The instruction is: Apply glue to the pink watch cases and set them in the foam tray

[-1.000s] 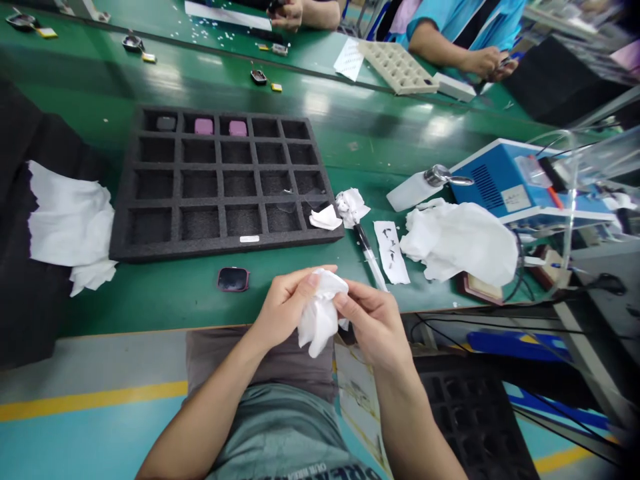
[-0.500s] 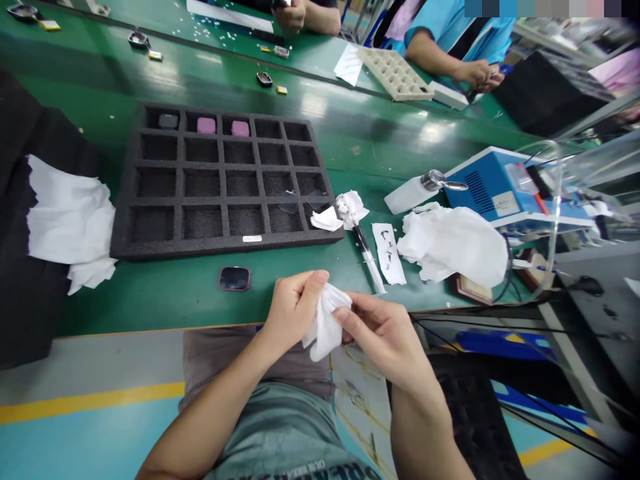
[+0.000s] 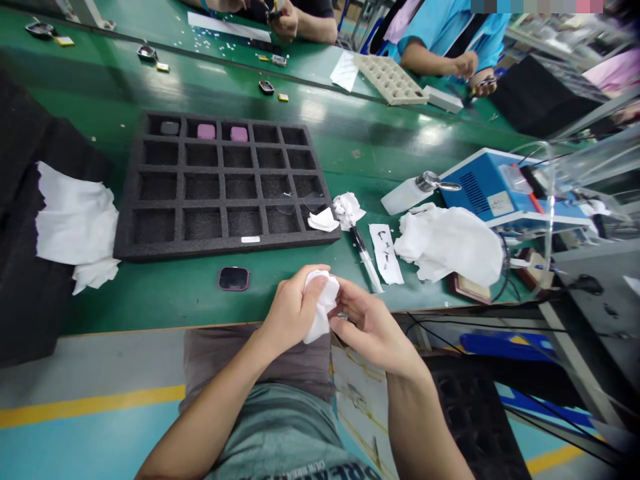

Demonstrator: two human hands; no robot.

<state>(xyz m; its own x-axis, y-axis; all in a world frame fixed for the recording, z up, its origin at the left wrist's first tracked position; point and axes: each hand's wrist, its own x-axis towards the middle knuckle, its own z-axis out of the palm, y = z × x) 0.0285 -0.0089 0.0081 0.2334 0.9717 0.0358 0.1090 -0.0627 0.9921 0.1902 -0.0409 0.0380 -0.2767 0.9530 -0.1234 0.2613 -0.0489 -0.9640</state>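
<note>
One white cloth [image 3: 316, 327] is pinched between thumb and fingers of left hand [image 3: 290, 312]; right hand [image 3: 373, 328] beside it, fingers curled, grip unclear.

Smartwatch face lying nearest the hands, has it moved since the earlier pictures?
No; the smartwatch face keeps its place just in front of the black foam tray.
</note>
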